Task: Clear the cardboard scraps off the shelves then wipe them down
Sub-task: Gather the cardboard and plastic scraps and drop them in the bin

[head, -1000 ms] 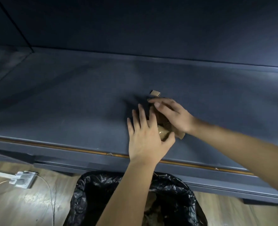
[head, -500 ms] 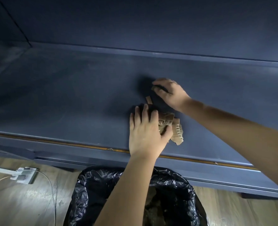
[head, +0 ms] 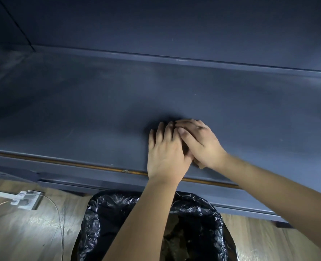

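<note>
Black plastic lines the bin (head: 118, 213) right below us, just under the front edge of the shelf (head: 80, 119), so the scraps only need a short trip. Our left hand (head: 165, 153) lies on the shelf with its fingers fairly straight and side by side, like a little wall. Our right hand (head: 201, 146) touches it, with fingers bent over the top. We cannot tell if they pinch anything. The cardboard scraps (head: 198, 165) hide under and between both hands, and only a brown bit peeks out by the right wrist. We think the best way is to press the hands close, leave no gaps, and slide the whole pile slowly over the edge into the bin. Farther back the shelf looks dusty, so wiping comes after.
</note>
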Tool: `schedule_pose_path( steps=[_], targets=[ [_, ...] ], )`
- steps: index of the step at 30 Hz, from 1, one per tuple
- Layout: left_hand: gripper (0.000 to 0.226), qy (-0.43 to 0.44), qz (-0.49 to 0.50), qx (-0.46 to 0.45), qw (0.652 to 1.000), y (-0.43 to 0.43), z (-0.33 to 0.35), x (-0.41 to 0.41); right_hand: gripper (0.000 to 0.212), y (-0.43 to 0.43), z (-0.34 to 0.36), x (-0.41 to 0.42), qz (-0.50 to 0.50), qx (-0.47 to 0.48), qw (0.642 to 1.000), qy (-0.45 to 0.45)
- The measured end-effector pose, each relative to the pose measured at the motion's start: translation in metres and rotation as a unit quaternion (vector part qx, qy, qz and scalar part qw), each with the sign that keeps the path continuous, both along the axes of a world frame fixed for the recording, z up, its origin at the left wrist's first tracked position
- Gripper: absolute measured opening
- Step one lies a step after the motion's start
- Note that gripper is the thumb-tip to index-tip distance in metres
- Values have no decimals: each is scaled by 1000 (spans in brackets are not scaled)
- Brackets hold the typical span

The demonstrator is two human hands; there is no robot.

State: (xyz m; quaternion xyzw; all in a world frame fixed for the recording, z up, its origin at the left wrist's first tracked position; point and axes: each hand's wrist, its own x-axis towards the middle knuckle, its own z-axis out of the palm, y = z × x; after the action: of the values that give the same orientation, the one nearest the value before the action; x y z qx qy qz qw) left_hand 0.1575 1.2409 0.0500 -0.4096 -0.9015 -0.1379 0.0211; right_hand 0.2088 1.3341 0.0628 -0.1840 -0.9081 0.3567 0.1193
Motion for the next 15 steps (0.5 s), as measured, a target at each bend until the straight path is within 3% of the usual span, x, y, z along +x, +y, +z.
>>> schedule_pose_path(
  steps=[2,11,15],
  targets=[
    [44,50,10,14,999,-1,-1,1,71,-4,-2,-1,-26,19,999,17],
    [38,107,33,89,990,-2,-3,2,81,-18,3,3,-62,127,990,7],
    [36,94,28,130,987,-3,-2,3,73,-20,5,3,-83,137,987,28]
  ],
)
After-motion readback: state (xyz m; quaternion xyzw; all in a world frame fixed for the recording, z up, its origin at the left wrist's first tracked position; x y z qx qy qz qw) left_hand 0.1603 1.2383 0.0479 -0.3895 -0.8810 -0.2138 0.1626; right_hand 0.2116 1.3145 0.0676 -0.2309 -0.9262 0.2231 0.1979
